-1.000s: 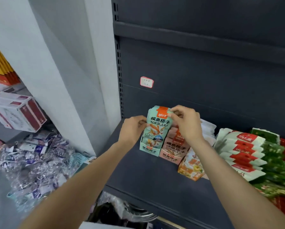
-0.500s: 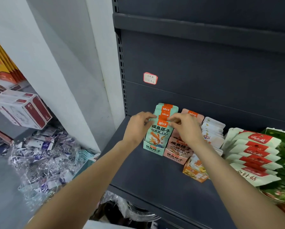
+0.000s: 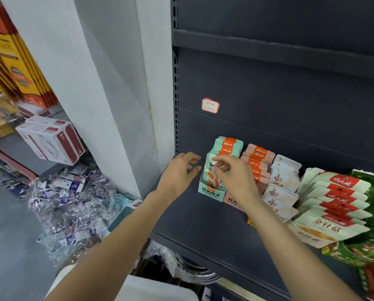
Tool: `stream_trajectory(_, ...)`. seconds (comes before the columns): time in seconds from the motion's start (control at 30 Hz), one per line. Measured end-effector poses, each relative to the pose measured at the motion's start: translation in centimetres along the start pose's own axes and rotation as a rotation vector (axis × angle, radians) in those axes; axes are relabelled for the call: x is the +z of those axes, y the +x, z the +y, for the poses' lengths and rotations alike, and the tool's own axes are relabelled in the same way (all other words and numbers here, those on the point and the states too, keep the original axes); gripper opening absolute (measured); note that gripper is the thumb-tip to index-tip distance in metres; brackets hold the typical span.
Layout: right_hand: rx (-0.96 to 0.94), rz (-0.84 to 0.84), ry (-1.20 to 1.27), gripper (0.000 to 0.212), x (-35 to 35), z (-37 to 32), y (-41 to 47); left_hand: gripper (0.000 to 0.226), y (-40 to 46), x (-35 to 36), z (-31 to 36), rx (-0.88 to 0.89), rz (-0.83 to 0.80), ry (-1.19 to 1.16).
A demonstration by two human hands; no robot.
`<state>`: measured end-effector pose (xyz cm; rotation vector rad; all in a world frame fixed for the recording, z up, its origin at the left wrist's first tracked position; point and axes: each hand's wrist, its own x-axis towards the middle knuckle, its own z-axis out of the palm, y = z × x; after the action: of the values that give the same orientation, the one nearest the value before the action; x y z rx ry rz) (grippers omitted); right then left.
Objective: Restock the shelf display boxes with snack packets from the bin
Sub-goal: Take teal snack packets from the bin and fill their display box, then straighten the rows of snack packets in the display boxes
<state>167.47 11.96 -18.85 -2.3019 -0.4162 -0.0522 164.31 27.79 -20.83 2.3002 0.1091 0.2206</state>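
1. Head view, change: a second ago you hold the teal packets (image 3: pixel 212 177) above the teal box (image 3: pixel 210 193) with both hands; now they sit in it, upright, front of the row. That load looks done; box reads near full.
2. Left hand (image 3: pixel 177 177): off the packets, just beside the box's left side, fingers loosely spread, holding nothing.
3. Right hand (image 3: pixel 236 177): over the front packet, fingertips curled near its top edge. Can't tell if you're pinching it or letting go.
4. Pink box (image 3: pixel 233 202) touches the teal one on its right.
5. Bin (image 3: pixel 118 202) of packets sits on the floor, lower left. Next grab likely comes from there.
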Motion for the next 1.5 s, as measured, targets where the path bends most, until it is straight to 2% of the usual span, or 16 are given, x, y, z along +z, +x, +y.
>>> stream_trajectory(0.2,-0.006,-0.134,0.025,0.019,5.8,-3.7,-7.9,0.019,-10.2,-4.4,-4.7,-0.087,0.018,-0.055)
stream_trajectory(0.4,0.046,-0.272,-0.011,0.023,14.4,-7.8,-17.9,0.019,-22.9,-9.3,-13.4,-0.252,0.041,-0.021)
stream_trajectory(0.6,0.179,-0.39,0.018,0.031,23.3,-9.1,-28.6,0.049,-35.1,-11.9,-23.4,-0.336,-0.075,0.247)
stream_trajectory(0.67,0.231,-0.451,0.015,0.039,25.6,-9.1,-31.1,0.058,-38.1,-12.3,-26.0,-0.345,-0.166,0.269)
stream_trajectory(0.73,0.258,-0.545,-0.012,0.049,27.6,-9.0,-33.0,0.062,-40.4,-12.7,-26.9,-0.354,-0.211,0.18)
stream_trajectory(0.93,0.315,-0.77,-0.078,0.091,31.9,-7.8,-36.3,0.057,-42.6,-12.7,-27.1,-0.308,-0.174,0.036)
stream_trajectory(1.03,0.22,-0.86,-0.236,0.104,33.4,-7.4,-36.7,0.06,-42.8,-12.3,-27.9,-0.342,-0.173,-0.016)
stream_trajectory(1.1,0.155,-0.866,-0.347,0.107,33.9,-7.3,-36.8,0.06,-42.9,-12.1,-28.3,-0.362,-0.173,-0.026)
stream_trajectory(1.2,0.11,-0.777,-0.471,0.106,34.3,-7.1,-36.3,0.059,-43.0,-11.9,-28.5,-0.371,-0.16,-0.074)
stream_trajectory(1.33,0.282,-0.616,-0.546,0.094,34.4,-7.0,-35.1,0.057,-43.1,-11.8,-28.7,-0.365,-0.138,-0.124)
stream_trajectory(1.5,0.434,-0.578,-0.521,0.088,34.0,-6.8,-34.4,0.055,-43.1,-12.1,-28.3,-0.353,-0.136,-0.135)
